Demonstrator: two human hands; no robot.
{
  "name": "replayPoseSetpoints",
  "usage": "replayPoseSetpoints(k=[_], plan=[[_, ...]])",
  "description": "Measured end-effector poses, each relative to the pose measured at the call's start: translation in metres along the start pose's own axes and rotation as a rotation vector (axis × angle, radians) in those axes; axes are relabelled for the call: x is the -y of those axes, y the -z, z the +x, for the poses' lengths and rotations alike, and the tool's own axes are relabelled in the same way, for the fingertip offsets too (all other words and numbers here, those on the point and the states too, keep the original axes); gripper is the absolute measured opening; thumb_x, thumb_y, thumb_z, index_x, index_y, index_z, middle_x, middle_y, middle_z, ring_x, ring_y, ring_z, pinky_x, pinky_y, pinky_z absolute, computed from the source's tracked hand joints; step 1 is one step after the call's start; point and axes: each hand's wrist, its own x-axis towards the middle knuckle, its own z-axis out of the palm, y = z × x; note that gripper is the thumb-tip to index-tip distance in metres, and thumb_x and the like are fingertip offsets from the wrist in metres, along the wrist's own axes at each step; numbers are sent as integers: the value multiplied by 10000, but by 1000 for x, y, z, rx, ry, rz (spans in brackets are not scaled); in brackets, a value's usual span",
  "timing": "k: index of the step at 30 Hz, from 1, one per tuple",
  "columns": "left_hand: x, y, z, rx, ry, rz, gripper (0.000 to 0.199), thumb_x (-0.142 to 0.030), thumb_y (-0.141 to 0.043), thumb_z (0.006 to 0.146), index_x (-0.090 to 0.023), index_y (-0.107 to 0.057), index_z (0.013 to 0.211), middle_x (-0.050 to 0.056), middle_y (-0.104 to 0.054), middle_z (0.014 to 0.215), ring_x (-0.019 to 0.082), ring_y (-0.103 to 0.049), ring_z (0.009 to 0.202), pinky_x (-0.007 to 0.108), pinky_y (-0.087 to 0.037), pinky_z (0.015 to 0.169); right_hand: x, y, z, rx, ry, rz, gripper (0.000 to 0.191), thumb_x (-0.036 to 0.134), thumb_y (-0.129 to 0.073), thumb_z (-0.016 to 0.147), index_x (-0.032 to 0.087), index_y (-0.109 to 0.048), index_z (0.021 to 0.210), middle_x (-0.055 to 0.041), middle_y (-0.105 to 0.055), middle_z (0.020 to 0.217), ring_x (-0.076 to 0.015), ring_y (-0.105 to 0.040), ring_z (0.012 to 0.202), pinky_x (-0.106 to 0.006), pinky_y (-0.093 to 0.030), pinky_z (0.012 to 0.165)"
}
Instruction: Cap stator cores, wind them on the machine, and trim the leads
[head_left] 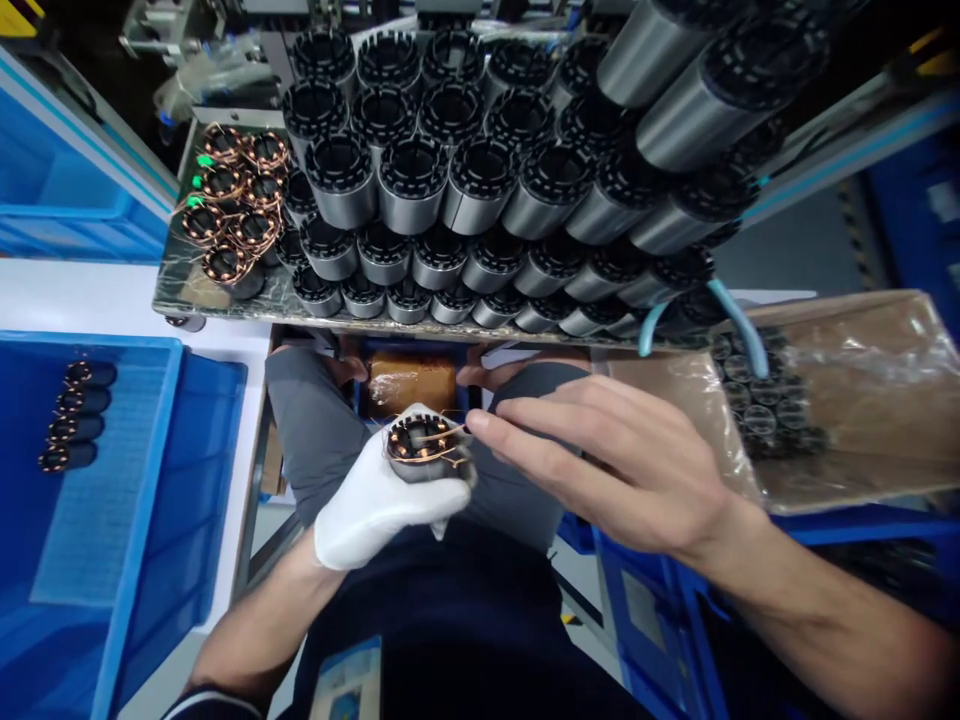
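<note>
My left hand [382,500], in a white glove, is wrapped around a motor stator [424,465] and holds it above my lap. The stator has a black slotted top and copper windings inside, with loose wire ends around its rim. From the right, my bare right hand [622,460] reaches to the rim. A copper wire [444,433] runs from the stator to its fingertips, which look pinched on it; the thumb is hidden beneath the hand.
Stacked unwound stator cores [480,190] fill the bench ahead, with wound stators [240,200] at its left. Blue-handled pliers [739,320] lie at the right edge. A lined carton [862,400] holds dark round parts. At left, a blue bin [161,480] contains several wound stators [79,400].
</note>
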Motion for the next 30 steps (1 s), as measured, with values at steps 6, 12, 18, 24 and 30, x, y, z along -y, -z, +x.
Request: replayPoseSetpoints(k=[6, 12, 18, 24, 30], plan=[[0, 3, 7, -52, 15, 1, 480, -197, -1027, 748, -167, -765, 1148, -7, -761, 903, 94, -639, 628, 188, -571, 557, -9, -5, -4, 24, -27, 6, 371, 73, -671, 1126, 189, -787, 1458, -80, -884, 1074, -218, -746, 785, -388, -569, 698], [7, 4, 14, -68, 68, -13, 782, -120, -993, 732, -192, -734, 1467, -10, -797, 957, 97, -658, 670, 189, -595, 593, -9, -11, -9, 2, -158, 41, 383, 120, -693, 1142, 312, -790, 1458, -41, -903, 1166, -230, -821, 876, -390, -635, 767], [8, 8, 22, -286, -172, 408, 333, -202, -934, 807, -182, -769, 1096, 23, -822, 1005, 156, -744, 794, 284, -631, 771, -2, -20, -19, -5, -332, 229, 198, 132, -713, 1135, 272, -813, 1233, -86, -857, 1136, -237, -808, 903, -378, -662, 794], [15, 6, 31, -257, -402, 412, 499, -213, -1073, 721, -241, -749, 1100, -2, -781, 1010, 146, -740, 895, 243, -594, 866, 44, -50, -4, -409, -916, 1653, 246, 401, -529, 1260, 280, -592, 1055, 55, -653, 982, -17, -286, 391, -189, -297, 344], [6, -7, 39, -157, -348, -221, 429, -617, -811, 999, -272, -563, 1054, -73, -441, 842, 42, -132, 477, 232, -158, 377, 67, -69, -16, -380, -578, 1269, 75, 329, -654, 1207, 288, -717, 1206, -9, -731, 899, -134, -659, 633, -255, -574, 594]])
